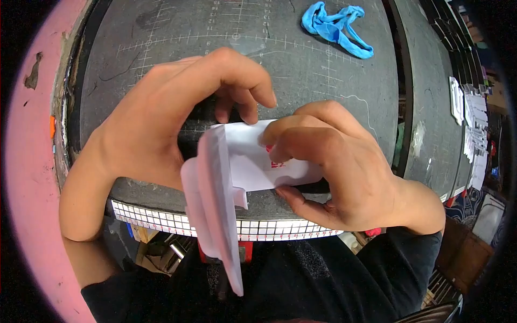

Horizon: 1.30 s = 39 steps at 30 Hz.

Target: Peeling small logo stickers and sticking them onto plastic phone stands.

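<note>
A white folded piece [247,156], thin like paper or stiff cloth, is between my hands near the front edge of the dark table; small red print shows on its flat part. Its layered flap [218,204] stands up and hangs toward me, past the table edge. My right hand [344,167] grips the flat part, with curled fingers on top and the thumb at its near edge. My left hand [161,118] is curled round the other end. Its fingertips are by the far edge, and its thumb is hidden behind the flap.
A crumpled blue cloth loop [339,29] lies at the far right of the marked dark table [291,64]. A gridded ruler strip [285,229] runs along the front edge. White pieces [475,129] sit on the right side. A pink surface [37,161] borders the left.
</note>
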### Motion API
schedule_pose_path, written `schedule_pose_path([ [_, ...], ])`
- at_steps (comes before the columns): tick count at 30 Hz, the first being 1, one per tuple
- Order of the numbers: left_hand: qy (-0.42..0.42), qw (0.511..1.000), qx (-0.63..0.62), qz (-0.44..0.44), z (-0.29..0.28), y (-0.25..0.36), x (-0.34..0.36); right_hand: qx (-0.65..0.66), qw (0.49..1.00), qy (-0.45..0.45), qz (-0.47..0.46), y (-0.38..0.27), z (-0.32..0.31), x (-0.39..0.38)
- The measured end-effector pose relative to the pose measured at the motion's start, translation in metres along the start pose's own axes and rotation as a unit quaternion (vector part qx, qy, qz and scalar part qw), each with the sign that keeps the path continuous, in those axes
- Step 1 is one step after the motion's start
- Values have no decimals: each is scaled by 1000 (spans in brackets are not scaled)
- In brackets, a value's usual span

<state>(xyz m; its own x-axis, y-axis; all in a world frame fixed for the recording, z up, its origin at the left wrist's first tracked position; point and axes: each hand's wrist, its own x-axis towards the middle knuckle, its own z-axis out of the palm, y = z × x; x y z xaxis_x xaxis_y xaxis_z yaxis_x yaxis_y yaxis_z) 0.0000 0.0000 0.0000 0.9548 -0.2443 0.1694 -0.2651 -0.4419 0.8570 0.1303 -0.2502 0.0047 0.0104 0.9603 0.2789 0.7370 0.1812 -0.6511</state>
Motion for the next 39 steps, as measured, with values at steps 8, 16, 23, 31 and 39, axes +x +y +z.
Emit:
schedule_pose_path([
  [8,24,991,90,99,0,-5,5,-25,1000,-8,1,-3,4,1],
  [16,33,998,19,58,4,-8,5,17,1000,16,-13,1,5,0],
  [23,31,997,35,58,4,-10,5,-10,999,25,-35,2,7,-5],
  [31,36,997,26,59,5,-8,6,-13,998,51,-42,3,3,-2],
  [39,62,998,27,15,12,8,4,10,998,36,-52,8,5,-7],
])
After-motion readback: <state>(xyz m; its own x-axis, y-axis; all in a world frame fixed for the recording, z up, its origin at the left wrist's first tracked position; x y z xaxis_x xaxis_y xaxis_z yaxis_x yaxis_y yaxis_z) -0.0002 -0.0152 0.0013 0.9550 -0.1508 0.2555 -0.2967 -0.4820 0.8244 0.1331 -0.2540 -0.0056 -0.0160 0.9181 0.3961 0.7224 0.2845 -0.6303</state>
